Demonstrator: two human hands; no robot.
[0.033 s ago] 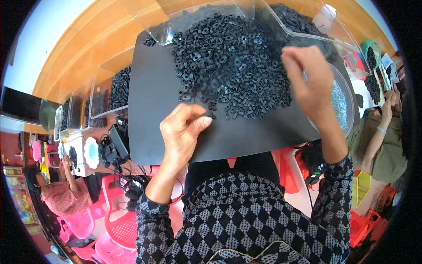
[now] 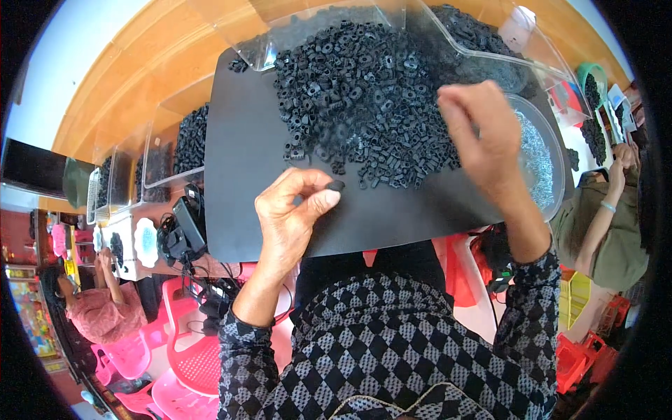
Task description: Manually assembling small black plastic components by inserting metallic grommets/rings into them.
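At tips of left grip, black part, apparently pinched.

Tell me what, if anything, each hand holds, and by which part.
The left hand pinches a small black piece by its left end, leaving the right end exposed. Whether the right hand holds anything cannot be told.

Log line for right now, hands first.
left hand: pinching small black part | right hand: at right side of black heap, contents unclear | round tub: silvery pieces
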